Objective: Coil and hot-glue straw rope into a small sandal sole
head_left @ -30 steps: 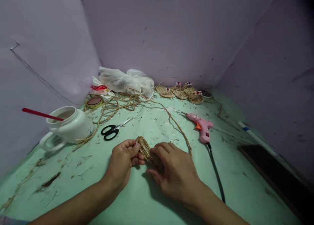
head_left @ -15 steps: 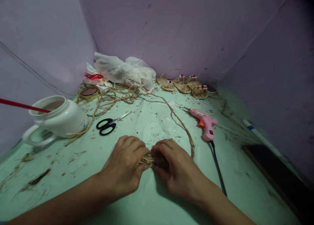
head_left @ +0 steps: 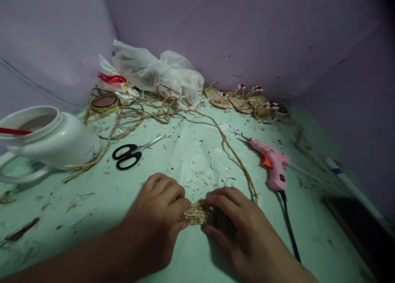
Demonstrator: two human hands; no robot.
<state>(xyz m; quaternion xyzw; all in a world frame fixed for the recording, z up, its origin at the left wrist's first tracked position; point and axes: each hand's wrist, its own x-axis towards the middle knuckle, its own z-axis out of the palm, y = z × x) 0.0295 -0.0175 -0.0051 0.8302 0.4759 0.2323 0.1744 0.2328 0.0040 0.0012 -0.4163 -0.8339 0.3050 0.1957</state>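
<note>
Between my two hands is a small coiled piece of braided straw rope (head_left: 197,214), its ridged rows showing in the gap. My left hand (head_left: 159,211) pinches its left end with thumb and fingers. On the other end, my right hand (head_left: 236,221) grips with thumb below and fingertips above. A length of straw rope (head_left: 231,149) runs from behind my right hand back to a loose tangle (head_left: 143,112) at the far left. Much of the coiled piece is hidden by my fingers.
Black-handled scissors (head_left: 131,155) lie left of centre, beside a white mug (head_left: 74,139) holding a red stick. A pink glue gun (head_left: 271,161) with its cord lies right. Behind are a plastic bag (head_left: 160,71), a round tin (head_left: 105,103) and several woven straw pieces (head_left: 240,104).
My view has moved in closer and tilted, so things spread outward in the picture. My hands have drawn slightly apart, and more of the coiled straw shows between them.
</note>
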